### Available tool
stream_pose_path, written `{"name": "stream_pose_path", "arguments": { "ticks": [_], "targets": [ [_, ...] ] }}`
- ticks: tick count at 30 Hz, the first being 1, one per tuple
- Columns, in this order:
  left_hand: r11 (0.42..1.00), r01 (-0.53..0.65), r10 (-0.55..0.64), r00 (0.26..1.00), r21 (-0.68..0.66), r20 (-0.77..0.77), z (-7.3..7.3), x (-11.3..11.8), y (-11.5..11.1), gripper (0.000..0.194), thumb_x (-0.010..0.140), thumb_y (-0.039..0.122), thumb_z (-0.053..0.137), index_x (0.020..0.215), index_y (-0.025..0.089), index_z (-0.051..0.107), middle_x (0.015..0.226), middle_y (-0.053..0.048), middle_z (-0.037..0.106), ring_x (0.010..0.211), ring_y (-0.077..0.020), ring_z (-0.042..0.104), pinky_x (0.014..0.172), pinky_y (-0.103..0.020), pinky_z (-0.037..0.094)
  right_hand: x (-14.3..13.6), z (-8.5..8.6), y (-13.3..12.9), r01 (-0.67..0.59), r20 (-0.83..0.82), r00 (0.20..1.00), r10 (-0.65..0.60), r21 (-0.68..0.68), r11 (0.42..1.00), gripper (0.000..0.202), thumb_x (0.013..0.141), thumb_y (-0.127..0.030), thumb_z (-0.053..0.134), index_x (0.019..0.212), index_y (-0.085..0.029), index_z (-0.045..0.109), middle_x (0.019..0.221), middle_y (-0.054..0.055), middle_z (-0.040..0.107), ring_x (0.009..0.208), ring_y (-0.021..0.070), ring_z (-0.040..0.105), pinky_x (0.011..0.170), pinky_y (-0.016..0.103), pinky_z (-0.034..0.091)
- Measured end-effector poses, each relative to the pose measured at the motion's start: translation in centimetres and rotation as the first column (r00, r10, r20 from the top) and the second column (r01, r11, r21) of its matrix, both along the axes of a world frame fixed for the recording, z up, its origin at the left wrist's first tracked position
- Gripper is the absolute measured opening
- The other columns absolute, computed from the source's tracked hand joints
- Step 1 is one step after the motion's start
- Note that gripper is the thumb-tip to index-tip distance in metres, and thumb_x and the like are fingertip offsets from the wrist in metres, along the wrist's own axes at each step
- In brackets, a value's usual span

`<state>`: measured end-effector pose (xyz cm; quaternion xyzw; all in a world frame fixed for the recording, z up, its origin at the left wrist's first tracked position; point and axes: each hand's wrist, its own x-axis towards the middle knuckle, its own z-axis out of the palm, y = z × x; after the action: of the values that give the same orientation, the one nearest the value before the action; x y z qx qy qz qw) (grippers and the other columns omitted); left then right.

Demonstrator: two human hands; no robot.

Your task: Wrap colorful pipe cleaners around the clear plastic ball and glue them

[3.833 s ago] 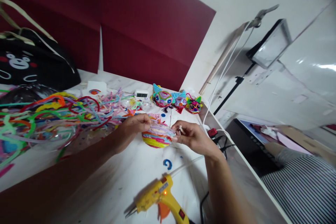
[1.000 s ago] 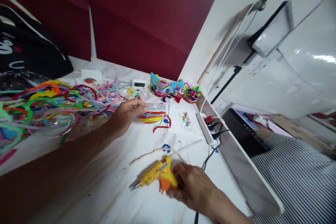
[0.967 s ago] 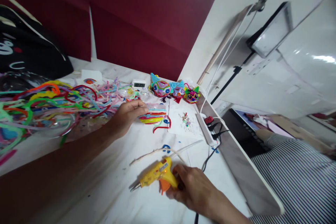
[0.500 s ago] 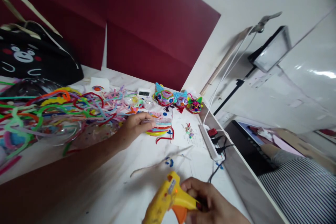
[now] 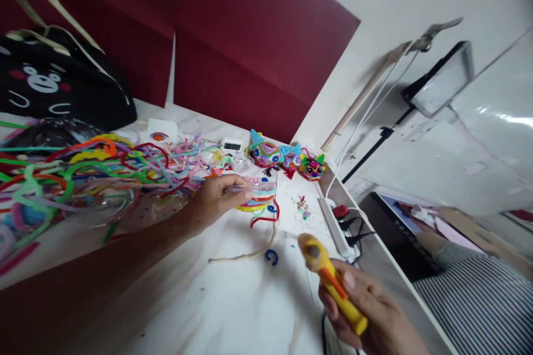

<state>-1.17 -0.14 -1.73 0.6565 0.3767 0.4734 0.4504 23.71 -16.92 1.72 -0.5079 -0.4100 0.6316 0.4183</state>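
Observation:
My left hand [image 5: 220,199] is closed with thumb and fingers on the edge of a clear plastic piece lined with coloured pipe-cleaner strips [image 5: 262,195], with pink, blue, orange and yellow bands. A red strip [image 5: 266,218] trails from its lower right side. My right hand [image 5: 366,305] grips a yellow glue gun [image 5: 339,294] with an orange trigger, at the front right of the table, apart from the striped piece. On the white surface between the hands lie a blue curl of pipe cleaner [image 5: 271,257] and a thin pale string [image 5: 237,258].
Loose pipe cleaners [image 5: 95,161] heap at the left, before a black bag [image 5: 62,83]. Several decorated figures [image 5: 265,153] and a small digital display [image 5: 231,145] stand at the back. A power strip [image 5: 336,227] lines the right edge. Beyond it, a person in a striped top [image 5: 478,299] sits.
My right hand has moved right and turned the glue gun, so it now slants up to the left. My left hand still holds the striped piece in nearly the same place.

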Motion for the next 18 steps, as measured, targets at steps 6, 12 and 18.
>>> {"name": "stream_pose_path", "arguments": {
  "ticks": [6,12,18],
  "targets": [
    [1.0,0.019,-0.019,0.999,-0.013,0.035,0.5,0.0,-0.2,0.026,0.074,0.04,0.068,0.078,0.014,0.065,0.063,0.004,0.049,0.062,-0.0128,0.044,0.057,-0.025,0.03,0.1,0.9,-0.8,0.155,-0.318,0.938,-0.137,0.032,0.987,0.043,0.076,-0.049,0.075,0.105,-0.018,0.067,0.062,-0.002,0.048,0.047,0.005,0.032,0.039,0.015,0.03],
    [0.999,0.026,-0.025,0.999,-0.019,0.044,1.2,-0.1,-0.8,0.025,0.073,0.041,0.068,0.076,0.016,0.066,0.063,0.003,0.052,0.061,-0.0136,0.046,0.057,-0.025,0.033,-0.7,2.0,-0.8,0.255,-0.331,0.926,-0.18,0.199,0.946,0.029,0.079,-0.052,0.068,0.094,-0.027,0.065,0.066,-0.002,0.046,0.049,0.0083,0.036,0.042,0.019,0.034],
    [0.999,0.0,-0.001,1.0,0.055,0.018,2.9,-0.6,-1.9,0.021,0.071,0.038,0.069,0.072,0.017,0.067,0.062,0.003,0.056,0.059,-0.0138,0.049,0.053,-0.023,0.035,-1.9,0.7,0.8,0.301,-0.172,0.953,-0.249,0.435,0.849,0.028,0.079,-0.046,0.069,0.095,-0.025,0.061,0.072,0.0,0.051,0.051,0.0102,0.041,0.045,0.023,0.038]
  ]
}}
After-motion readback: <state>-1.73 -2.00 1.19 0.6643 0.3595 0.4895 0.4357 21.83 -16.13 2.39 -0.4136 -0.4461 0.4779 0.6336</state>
